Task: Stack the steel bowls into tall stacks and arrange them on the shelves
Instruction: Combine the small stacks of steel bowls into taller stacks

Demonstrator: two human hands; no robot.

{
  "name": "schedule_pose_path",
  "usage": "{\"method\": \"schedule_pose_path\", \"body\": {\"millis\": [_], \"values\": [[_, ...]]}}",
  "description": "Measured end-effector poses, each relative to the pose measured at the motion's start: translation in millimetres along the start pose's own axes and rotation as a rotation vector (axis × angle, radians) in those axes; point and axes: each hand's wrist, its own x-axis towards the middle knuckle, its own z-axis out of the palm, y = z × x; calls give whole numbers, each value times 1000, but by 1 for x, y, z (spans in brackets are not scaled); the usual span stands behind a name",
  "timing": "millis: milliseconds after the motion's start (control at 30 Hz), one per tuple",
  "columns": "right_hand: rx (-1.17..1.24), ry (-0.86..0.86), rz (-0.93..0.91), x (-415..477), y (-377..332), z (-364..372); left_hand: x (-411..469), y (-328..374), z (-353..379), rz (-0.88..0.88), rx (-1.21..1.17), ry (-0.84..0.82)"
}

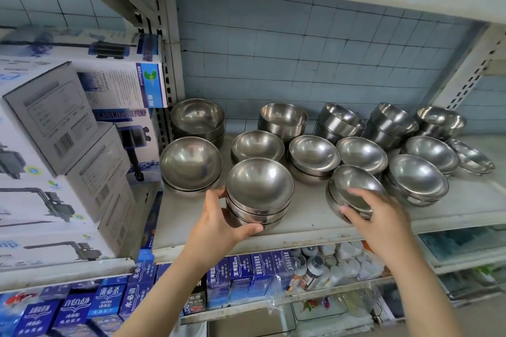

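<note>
Fourteen or so low piles of steel bowls spread across the shelf (301, 227), so you are early in the job: nothing here is tall yet. Most piles look two or three bowls deep (the back row is hard to count). They sit in three loose rows, some touching, from the pump boxes (68, 145) at the left to a shallow pair (471, 157) at the far right.

The biggest bowls are at the left end, in a front pile (190, 164) and a back pile (197, 120). The rest look smaller and much alike, so I judge they will nest together.

Your left stack (258, 194), about four deep, stands near the shelf's front edge. Well to its right is the right stack (332, 200), whose top bowl (356, 183) sits tilted.

Your left hand (219, 224) wraps the left stack, thumb across its front and fingers round its far side. Your right hand (380, 216) grips the tilted top bowl, fingers over its rim and thumb against its side.

Left to do: merge nearly every pile, then line up the tall stacks.
</note>
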Motion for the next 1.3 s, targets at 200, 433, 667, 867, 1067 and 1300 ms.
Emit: {"method": "schedule_pose_path", "body": {"millis": [200, 433, 667, 867, 1067, 1300], "values": [[40, 92, -55, -2, 17, 9, 7, 7, 4, 0, 17, -64], [128, 284, -214, -4, 10, -8, 9, 8, 7, -4, 22, -55], [257, 154, -502, 6, -53, -15, 7, 6, 9, 24, 44, -16], [199, -104, -603, 13, -77, 13, 5, 6, 9, 45, 45, -15], [214, -189, -547, 15, -71, 14, 7, 3, 10, 51, 57, -4], [267, -198, -407, 11, -62, -7, 7, 4, 9, 18, 26, -59]]}}
